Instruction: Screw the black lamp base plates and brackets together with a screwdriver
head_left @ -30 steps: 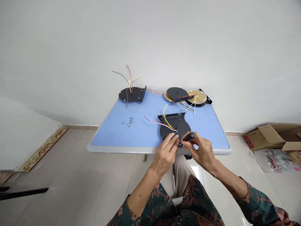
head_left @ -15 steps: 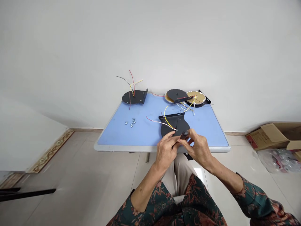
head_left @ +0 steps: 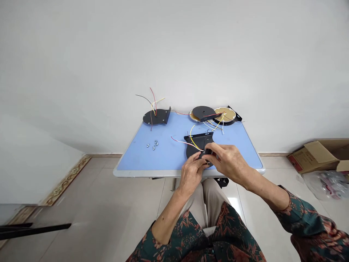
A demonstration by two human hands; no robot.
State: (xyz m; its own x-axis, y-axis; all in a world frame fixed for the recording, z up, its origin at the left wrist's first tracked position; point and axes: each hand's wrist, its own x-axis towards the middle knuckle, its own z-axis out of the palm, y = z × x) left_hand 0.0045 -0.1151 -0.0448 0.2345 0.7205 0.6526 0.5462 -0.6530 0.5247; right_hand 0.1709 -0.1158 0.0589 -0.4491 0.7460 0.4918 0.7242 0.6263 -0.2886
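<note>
A black round plate with a bracket [head_left: 198,140] and red, yellow and white wires lies at the near edge of the blue table [head_left: 169,154]. My left hand [head_left: 191,173] pinches at the plate's near side, fingers closed. My right hand [head_left: 228,161] lies over the plate's right part, fingers curled around a small dark tool that is almost hidden.
Several small metal screws [head_left: 153,144] lie left of the plate. At the far edge sit another black wired plate [head_left: 156,117] and a black disc [head_left: 203,112] beside a gold disc [head_left: 225,114]. A cardboard box [head_left: 319,154] and a plastic bag [head_left: 327,183] are on the floor right.
My right hand has moved up and left over the plate, hiding the dark tool. The left hand stays pinched at the plate. The view has shifted slightly.
</note>
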